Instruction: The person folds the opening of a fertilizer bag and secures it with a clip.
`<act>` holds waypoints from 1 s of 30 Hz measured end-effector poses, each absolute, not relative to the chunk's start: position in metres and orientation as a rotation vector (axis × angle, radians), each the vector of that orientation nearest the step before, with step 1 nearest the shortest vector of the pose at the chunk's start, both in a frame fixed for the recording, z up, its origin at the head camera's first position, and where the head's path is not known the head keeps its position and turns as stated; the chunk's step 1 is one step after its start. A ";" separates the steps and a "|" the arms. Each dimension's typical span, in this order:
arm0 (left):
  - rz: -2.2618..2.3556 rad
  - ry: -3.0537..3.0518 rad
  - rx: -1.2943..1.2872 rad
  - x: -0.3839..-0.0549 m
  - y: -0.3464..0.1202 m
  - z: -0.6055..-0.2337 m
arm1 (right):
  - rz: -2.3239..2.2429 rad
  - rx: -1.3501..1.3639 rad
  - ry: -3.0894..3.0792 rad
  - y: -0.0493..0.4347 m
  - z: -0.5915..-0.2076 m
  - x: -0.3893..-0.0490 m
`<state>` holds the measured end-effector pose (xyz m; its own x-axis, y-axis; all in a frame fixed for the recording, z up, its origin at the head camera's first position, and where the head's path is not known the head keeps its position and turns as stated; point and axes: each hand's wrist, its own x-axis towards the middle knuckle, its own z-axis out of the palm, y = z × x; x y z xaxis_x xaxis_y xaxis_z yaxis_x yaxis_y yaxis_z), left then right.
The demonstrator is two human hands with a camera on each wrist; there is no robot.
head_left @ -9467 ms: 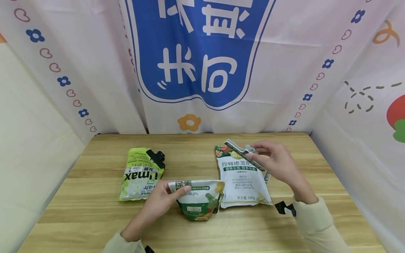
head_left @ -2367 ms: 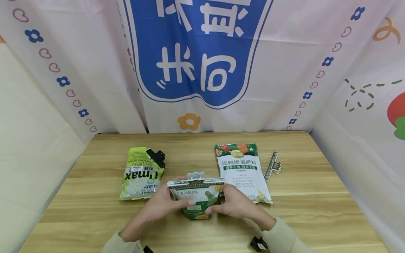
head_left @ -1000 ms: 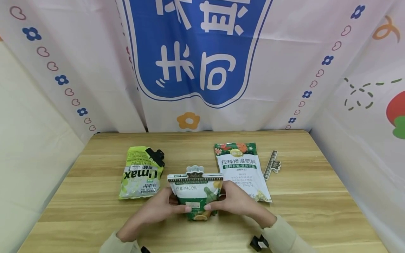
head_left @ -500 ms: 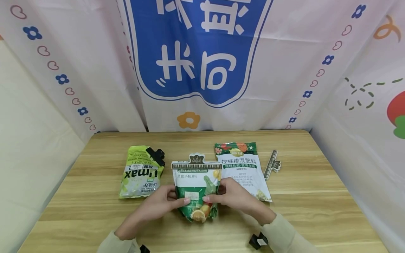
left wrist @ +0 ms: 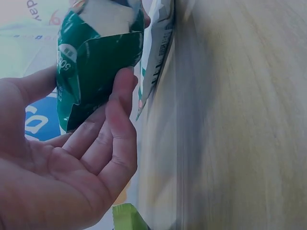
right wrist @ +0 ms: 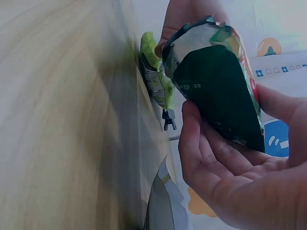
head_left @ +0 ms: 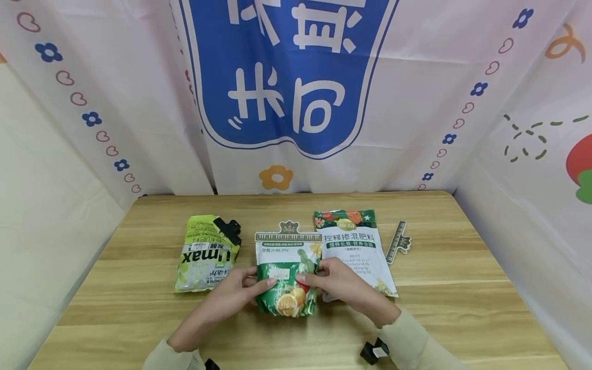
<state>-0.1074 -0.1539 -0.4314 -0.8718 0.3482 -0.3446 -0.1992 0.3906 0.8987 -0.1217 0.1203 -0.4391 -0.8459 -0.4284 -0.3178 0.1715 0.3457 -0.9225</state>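
Both hands hold a green and white fertilizer bag (head_left: 287,277) above the middle of the table. A long clip (head_left: 289,236) with a crown-shaped handle spans its folded top edge. My left hand (head_left: 236,289) grips the bag's left side, thumb on the front and fingers behind. On the opposite side my right hand (head_left: 342,285) grips it the same way. In the left wrist view the bag's green underside (left wrist: 96,67) is off the table, with curled fingers against it. The right wrist view shows the bag's dark green face (right wrist: 216,91) between thumb and fingers.
To the left lies a yellow-green bag (head_left: 205,257) with a black clip (head_left: 227,231) on its corner. A white fertilizer bag (head_left: 353,252) lies flat at right, beside a second long clip (head_left: 398,242). A printed curtain (head_left: 407,103) hangs behind the wooden table (head_left: 444,318).
The long clip was in the right hand earlier and is now on the bag's top. Both hands have since tilted the bag so that its front shows more fully.
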 end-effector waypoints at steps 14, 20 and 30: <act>1.531 2.166 0.051 -0.117 -0.151 -0.431 | -1.573 -0.202 2.099 0.115 -0.438 -0.132; 1.475 2.267 0.031 -0.124 -0.151 -0.428 | -1.584 -0.175 2.070 0.111 -0.435 -0.140; 1.489 2.315 -0.055 -0.131 -0.148 -0.423 | -1.655 -0.138 1.959 0.105 -0.430 -0.154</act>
